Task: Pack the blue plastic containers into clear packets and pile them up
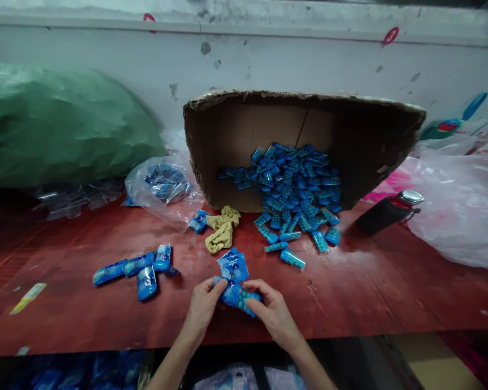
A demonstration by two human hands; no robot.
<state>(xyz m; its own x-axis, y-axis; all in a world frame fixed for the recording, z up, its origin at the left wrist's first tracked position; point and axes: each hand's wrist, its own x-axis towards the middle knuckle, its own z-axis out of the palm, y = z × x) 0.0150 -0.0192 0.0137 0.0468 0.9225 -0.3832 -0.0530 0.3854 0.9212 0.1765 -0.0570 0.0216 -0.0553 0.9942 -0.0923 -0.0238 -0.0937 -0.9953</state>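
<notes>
Near the table's front edge, my left hand (pixel 203 304) pinches a blue printed wrapper (pixel 230 293) between thumb and fingers. My right hand (pixel 273 310) grips a small clear-and-blue container of turquoise balls (pixel 248 302), whose left end is inside the wrapper or overlapped by it. Just beyond my hands lie flat blue printed wrappers (pixel 233 264). To the left rest several wrapped blue packs (pixel 147 284). Many similar ball-filled containers (pixel 296 181) spill from a cardboard box (pixel 244 127) lying on its side, with loose ones (pixel 293 259) on the table.
A crumpled yellow cloth (pixel 223 232) lies before the box on the red table (pixel 350 292). A clear bag with blue pieces (pixel 162 187) and a big green sack (pixel 65 127) stand left. On the right are a tilted black bottle (pixel 384 213) and white plastic bags (pixel 463 211). A yellow-and-white cutter-like strip (pixel 28 298) lies far left.
</notes>
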